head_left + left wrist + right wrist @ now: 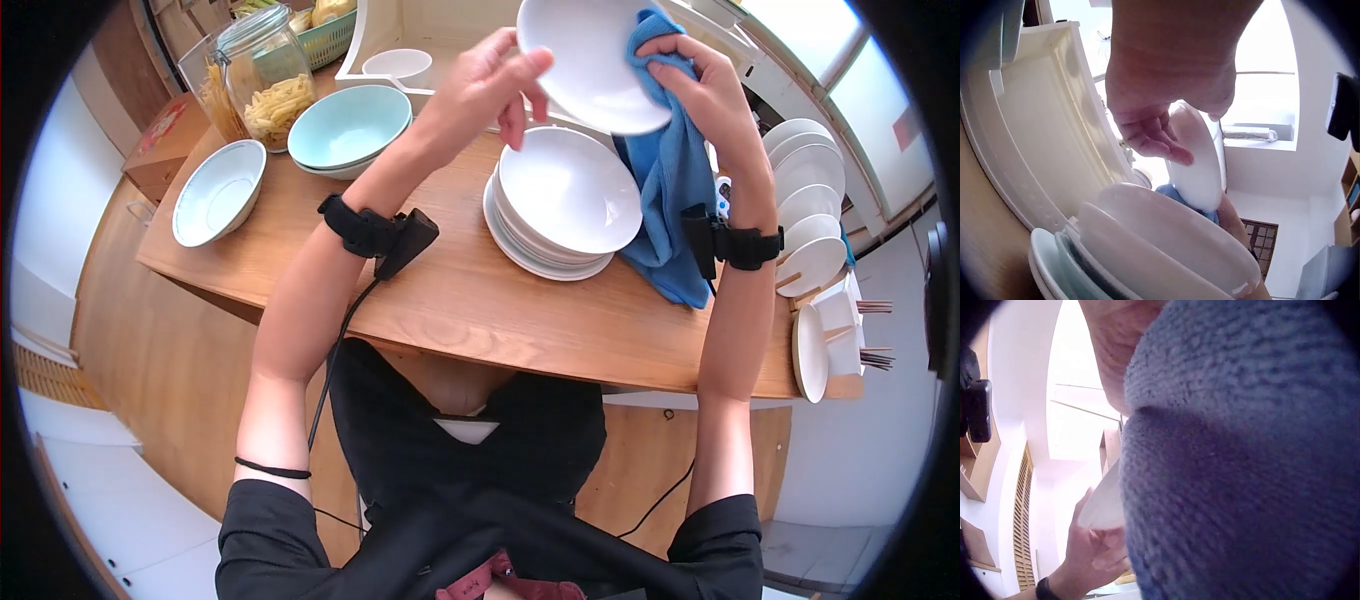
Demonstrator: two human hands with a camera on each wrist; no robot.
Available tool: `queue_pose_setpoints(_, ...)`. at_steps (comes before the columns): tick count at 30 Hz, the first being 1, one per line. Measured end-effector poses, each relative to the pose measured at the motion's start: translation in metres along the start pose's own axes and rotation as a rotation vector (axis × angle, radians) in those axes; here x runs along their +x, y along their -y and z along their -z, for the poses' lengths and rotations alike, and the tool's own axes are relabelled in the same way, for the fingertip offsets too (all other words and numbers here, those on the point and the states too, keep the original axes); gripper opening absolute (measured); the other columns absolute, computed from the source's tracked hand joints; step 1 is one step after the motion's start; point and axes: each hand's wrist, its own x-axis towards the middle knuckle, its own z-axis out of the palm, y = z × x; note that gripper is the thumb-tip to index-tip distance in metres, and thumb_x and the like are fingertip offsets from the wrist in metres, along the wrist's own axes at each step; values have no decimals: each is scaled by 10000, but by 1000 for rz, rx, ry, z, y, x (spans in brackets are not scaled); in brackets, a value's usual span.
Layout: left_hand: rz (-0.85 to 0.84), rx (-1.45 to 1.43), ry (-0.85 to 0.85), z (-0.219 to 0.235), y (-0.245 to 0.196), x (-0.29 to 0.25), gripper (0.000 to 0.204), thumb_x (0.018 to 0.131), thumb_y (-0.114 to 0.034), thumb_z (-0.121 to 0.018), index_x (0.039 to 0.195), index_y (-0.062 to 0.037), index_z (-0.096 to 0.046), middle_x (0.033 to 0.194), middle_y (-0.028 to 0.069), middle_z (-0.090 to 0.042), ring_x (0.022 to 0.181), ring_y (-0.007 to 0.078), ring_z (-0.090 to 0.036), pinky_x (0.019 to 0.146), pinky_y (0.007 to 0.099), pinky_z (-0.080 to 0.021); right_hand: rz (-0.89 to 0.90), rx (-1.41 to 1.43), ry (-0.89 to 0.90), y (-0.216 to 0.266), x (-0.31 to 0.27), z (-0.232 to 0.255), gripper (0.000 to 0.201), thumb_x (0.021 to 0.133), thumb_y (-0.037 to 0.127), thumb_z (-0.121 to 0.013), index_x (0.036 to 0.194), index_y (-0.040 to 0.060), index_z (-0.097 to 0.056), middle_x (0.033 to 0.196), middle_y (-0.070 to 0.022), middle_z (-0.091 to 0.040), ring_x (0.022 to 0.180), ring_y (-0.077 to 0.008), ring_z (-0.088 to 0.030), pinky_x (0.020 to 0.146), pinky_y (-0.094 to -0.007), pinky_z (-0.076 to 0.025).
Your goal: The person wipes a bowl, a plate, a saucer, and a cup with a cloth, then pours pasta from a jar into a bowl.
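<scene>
A white plate [590, 62] is held tilted above a stack of white plates [570, 190]. My left hand [487, 88] grips its left rim, thumb at the upper face and fingers bent beneath; the left wrist view shows the left hand [1166, 100] at the plate [1194, 159] too. At the opposite rim, my right hand [705, 85] pinches a blue cloth [665, 170] against the plate. The cloth hangs down to the table beside the stack. In the right wrist view the cloth [1241, 462] fills most of the picture and hides most of the plate.
On the wooden table [430, 300], light blue bowls [350, 125] and a white bowl [220, 192] stand left, by a glass jar of pasta [275, 105]. Upright plates [810, 200] stand in a rack at right. A cream-coloured open bin [395, 30] and a small white bowl [398, 66] are behind.
</scene>
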Motion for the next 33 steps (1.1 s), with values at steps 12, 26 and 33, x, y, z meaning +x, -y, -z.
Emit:
queue_pose_setpoints(12,72,24,-162,-4,-3,-5,285,836,-168,-505,1008,59,-516,722,123,-612,467,174,-567,437,254,-456,19,-89,94,6,1,-18,209,850,113,-619,1033,67,-710,859,-75,-665,749,-137,-610,724,-247,-503)
queue_pose_setpoints(26,322,31,171,8,-8,-11,258,750,-214,-508,853,18,-550,618,47,-493,464,132,-481,342,262,-339,105,-112,405,32,-10,-16,149,778,40,-625,904,19,-700,863,-73,-666,776,-160,-603,748,-261,-482)
queue_pose_setpoints(33,295,-52,-64,-4,11,-2,529,924,-528,-432,961,-29,-604,672,83,-581,531,141,-556,412,257,-418,68,-4,450,23,-8,-18,134,799,22,-613,910,7,-687,845,-31,-639,775,-108,-565,748,-227,-458)
